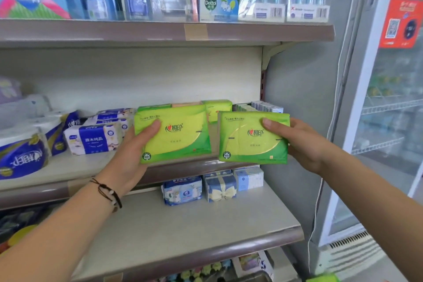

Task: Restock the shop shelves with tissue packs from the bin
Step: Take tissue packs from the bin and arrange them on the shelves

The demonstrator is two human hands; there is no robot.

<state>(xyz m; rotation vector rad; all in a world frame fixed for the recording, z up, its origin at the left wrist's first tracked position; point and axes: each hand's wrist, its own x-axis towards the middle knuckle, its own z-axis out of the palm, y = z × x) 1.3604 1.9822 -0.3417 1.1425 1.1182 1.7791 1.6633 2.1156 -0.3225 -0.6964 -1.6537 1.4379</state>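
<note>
My left hand (130,158) grips a green tissue pack (180,139) by its left end, thumb across the front. My right hand (299,142) grips a second green tissue pack (251,142) by its right end. Both packs are held upright, side by side, at the front edge of the middle shelf (68,167). Behind them on that shelf stand more green packs (217,107). The bin is out of sight, apart from a green corner (322,278) at the bottom right.
Blue-and-white tissue packs (93,137) and toilet-roll bundles (20,155) fill the middle shelf's left. The lower shelf (183,224) carries small blue packs (212,188) at its back. Detergent bottles and a Dettol box (217,4) stand on the top shelf. A glass-door fridge (386,98) is at right.
</note>
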